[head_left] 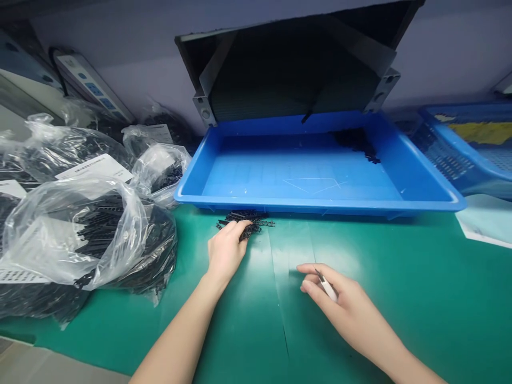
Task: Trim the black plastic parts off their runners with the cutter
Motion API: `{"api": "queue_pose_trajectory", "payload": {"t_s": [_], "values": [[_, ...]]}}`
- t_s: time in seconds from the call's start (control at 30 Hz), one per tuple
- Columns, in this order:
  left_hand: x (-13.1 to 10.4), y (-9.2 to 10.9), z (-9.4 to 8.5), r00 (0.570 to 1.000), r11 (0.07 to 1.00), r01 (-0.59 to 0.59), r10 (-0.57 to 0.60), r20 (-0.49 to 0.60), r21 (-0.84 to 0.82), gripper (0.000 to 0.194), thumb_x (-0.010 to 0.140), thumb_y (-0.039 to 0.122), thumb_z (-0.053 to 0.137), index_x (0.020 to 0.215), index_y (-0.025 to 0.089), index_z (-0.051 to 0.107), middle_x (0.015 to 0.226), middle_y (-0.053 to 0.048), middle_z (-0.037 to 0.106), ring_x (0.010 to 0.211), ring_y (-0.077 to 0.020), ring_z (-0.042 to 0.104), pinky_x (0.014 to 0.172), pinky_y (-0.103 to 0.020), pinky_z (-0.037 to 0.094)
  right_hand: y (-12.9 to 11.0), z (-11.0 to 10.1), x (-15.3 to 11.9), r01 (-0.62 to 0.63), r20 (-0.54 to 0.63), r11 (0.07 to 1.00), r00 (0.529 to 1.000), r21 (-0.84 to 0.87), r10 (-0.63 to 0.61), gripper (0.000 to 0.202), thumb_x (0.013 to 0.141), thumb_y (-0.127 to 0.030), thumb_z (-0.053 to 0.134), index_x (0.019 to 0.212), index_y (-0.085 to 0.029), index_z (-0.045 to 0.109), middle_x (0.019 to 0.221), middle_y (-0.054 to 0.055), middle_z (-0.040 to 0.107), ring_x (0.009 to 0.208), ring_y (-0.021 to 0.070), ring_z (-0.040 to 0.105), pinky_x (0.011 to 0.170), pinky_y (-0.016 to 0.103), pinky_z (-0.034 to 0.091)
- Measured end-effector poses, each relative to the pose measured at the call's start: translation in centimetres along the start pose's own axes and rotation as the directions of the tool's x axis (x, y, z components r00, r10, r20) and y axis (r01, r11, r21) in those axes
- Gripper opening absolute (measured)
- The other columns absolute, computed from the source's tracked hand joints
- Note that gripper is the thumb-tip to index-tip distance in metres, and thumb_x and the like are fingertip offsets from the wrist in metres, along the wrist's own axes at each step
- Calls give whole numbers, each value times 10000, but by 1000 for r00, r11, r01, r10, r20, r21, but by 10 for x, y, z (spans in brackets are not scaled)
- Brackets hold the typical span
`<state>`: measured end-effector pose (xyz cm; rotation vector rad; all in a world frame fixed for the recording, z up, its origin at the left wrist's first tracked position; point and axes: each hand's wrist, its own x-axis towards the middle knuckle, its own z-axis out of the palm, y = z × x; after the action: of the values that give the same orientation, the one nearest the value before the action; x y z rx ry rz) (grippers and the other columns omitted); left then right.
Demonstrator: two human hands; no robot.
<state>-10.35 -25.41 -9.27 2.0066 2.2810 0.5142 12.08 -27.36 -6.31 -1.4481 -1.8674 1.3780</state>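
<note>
A small pile of thin black plastic strips (262,222) lies on the green mat against the front of the blue tray (320,204). My left hand (226,248) reaches into that pile, its thumb and fingers closed on some strips; the fingertips are partly hidden among them. To the right, above the mat, my right hand (340,298) is curled around a slim tool with a white handle and a dark pointed tip (327,287). Its exact kind is not clear. More black pieces (356,143) rest in the tray's far right corner.
Clear plastic bags (80,229) full of black strips crowd the left side, with paper labels. A power strip (94,85) leans on the wall behind them. A dark metal-framed opening (292,69) overhangs the tray. At right stand a blue basket (460,144) and a paper sheet (488,218).
</note>
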Motion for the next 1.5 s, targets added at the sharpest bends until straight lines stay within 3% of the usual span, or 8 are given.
{"api": "queue_pose_trajectory", "payload": {"t_s": [0.4, 0.5, 0.57, 0.63, 0.73, 0.93, 1.13, 1.5], "values": [[-4, 10, -7, 990, 1000, 7, -6, -140, 9, 195, 833, 219, 471, 957, 193, 619, 844, -44, 544, 711, -154, 547, 506, -225, 339, -6, -1, 1, -122, 37, 978, 992, 171, 118, 203, 805, -326, 438, 863, -188, 575, 674, 1, 586, 449, 84, 416, 384, 193, 310], [-16, 25, -11, 984, 964, -138, 106, -146, -226, 146, 825, 233, 494, 881, 176, 616, 895, -60, 552, 801, -155, 550, 660, -229, 409, -5, -2, 3, -91, 41, 975, 996, 201, 84, 241, 792, -333, 463, 960, -184, 550, 722, -8, 555, 434, 66, 359, 390, 193, 312], [-26, 38, -13, 985, 866, -161, 168, -26, -474, 112, 814, 245, 512, 823, 176, 601, 866, -55, 583, 812, -160, 556, 726, -238, 414, -3, -2, 5, -60, 14, 967, 998, 246, 58, 291, 784, -329, 484, 1038, -191, 519, 754, -16, 527, 446, 58, 354, 402, 188, 319], [-35, 50, -16, 968, 754, 5, 161, 193, -657, 99, 801, 266, 523, 785, 182, 574, 796, -38, 615, 760, -159, 565, 702, -241, 419, -2, -2, 7, -54, 22, 954, 999, 296, 50, 263, 785, -322, 491, 1002, -177, 520, 726, -21, 503, 443, 53, 347, 398, 182, 304], [-43, 61, -19, 870, 578, 322, 130, 475, -749, 110, 778, 286, 533, 774, 177, 518, 711, -22, 629, 687, -147, 554, 634, -229, 414, -2, -3, 8, -96, 75, 936, 994, 337, 75, 175, 805, -321, 468, 780, -153, 511, 591, -42, 451, 395, 43, 282, 361, 177, 230], [-43, 64, -16, 737, 310, 618, 91, 670, -722, 233, 739, 347, 571, 802, 144, 473, 645, -3, 583, 424, -47, 332, 409, -183, 249, -1, -6, 9, -90, 106, 957, 992, 275, 63, 195, 843, -323, 435, 732, -168, 472, 544, -48, 460, 416, 61, 333, 404, 189, 288], [-39, 62, -11, 709, 151, 691, 47, 703, -707, 413, 685, 423, 630, 914, 118, 468, 646, -2, 565, 372, -11, 251, 367, -175, 149, -1, -11, -1, 234, 144, 962, 966, -138, -214, 321, 925, -308, 258, 1173, -237, 449, 1026, 38, 581, 887, 165, 549, 744, 316, 435], [-41, 59, -12, 712, 232, 671, 60, 699, -704, 310, 723, 368, 606, 898, 128, 515, 645, -12, 575, 410, -40, 306, 376, -180, 194, 2, -6, -4, 352, 145, 811, 935, -467, -323, 299, 914, -214, 298, 1132, -197, 503, 854, 35, 614, 729, 159, 573, 505, 254, 393]]}}
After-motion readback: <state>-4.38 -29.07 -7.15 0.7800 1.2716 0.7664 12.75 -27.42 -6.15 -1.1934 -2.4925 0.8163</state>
